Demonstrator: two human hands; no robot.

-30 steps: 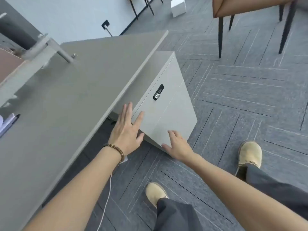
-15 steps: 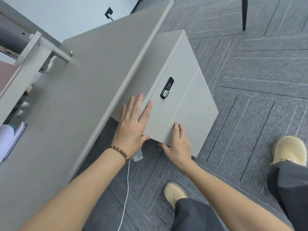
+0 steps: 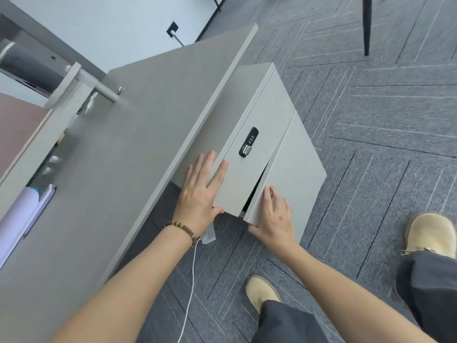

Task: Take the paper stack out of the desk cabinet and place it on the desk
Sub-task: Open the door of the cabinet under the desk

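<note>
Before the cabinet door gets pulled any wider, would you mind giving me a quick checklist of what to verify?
1. Door cracked open: ok, a dark gap shows along its near edge.
2. Right hand has purchase: ok, fingers lie on the door face, thumb under its lower corner.
3. Left hand braces the cabinet: ok, flat against the locked panel's edge.
4. Paper stack inside: cannot tell, interior too dark.
5. Desk has bare space for it: ok.
6. Swing path: not ok, the person's shoe stands close.
</note>
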